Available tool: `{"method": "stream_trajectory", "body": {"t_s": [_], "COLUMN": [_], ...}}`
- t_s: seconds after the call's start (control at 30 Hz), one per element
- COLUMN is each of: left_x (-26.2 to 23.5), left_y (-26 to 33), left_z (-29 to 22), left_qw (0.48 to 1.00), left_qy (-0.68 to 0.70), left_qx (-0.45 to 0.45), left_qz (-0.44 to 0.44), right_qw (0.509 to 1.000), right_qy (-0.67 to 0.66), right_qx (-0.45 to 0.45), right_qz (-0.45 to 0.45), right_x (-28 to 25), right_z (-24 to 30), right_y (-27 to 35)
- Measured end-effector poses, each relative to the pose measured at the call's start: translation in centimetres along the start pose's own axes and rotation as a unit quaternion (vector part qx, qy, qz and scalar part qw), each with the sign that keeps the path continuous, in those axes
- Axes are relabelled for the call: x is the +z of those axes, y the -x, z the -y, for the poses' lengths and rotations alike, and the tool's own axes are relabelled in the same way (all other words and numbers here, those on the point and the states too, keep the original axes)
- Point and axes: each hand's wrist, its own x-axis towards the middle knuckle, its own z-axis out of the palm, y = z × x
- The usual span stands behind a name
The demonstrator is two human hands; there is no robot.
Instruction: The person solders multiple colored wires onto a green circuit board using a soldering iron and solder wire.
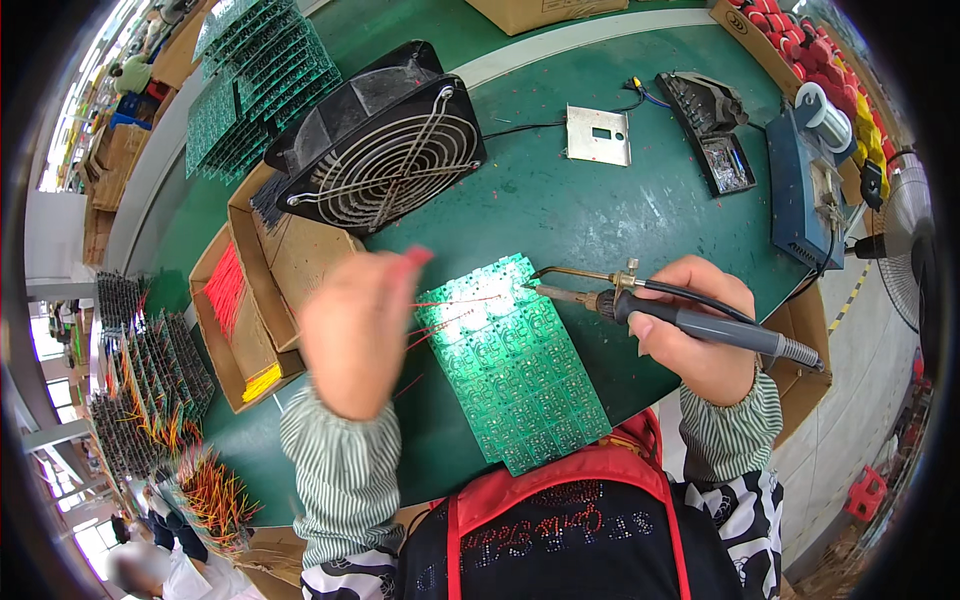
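Two hands logged. My right hand point(700, 330) grips a grey-handled soldering iron point(690, 318), tip over the green panel of circuit boards point(515, 365) flat on the green bench point(560, 210); blurred left hand point(355, 330) pinches thin red wire point(455, 300), feeding it to the tip.

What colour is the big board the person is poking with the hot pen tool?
Green, with shiny silvery spots; the circuit board shows best in the head view.

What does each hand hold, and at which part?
The right hand holds the soldering iron by its grey handle. The left hand pinches thin red wires at their ends.
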Motion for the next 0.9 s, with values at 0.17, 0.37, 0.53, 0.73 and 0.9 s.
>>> {"method": "stream_trajectory", "body": {"t_s": [0.17,0.37,0.53,0.73,0.9], "left_x": [-0.6,2.9,4.2,4.2,4.2], "left_y": [-0.3,-0.1,-0.4,-0.5,-0.4], "left_z": [-1.2,-3.9,-3.8,-3.9,-3.8], "left_qw": [0.998,0.980,0.974,0.975,0.975], "left_qy": [0.043,0.172,0.201,0.195,0.192], "left_qx": [0.019,0.025,0.014,0.009,0.010], "left_qz": [-0.043,0.101,0.104,0.111,0.112], "right_qw": [1.000,0.999,0.999,1.000,0.999], "right_qy": [0.003,0.000,-0.013,-0.020,-0.006], "right_qx": [-0.009,0.017,0.019,0.010,0.016], "right_qz": [-0.014,-0.029,-0.025,-0.022,-0.032], "right_x": [-0.4,-0.7,-0.7,-0.5,-0.6], "right_z": [-0.3,-0.2,-0.6,-0.9,-0.5], "right_y": [0.2,0.3,0.0,-0.3,-0.1]}}
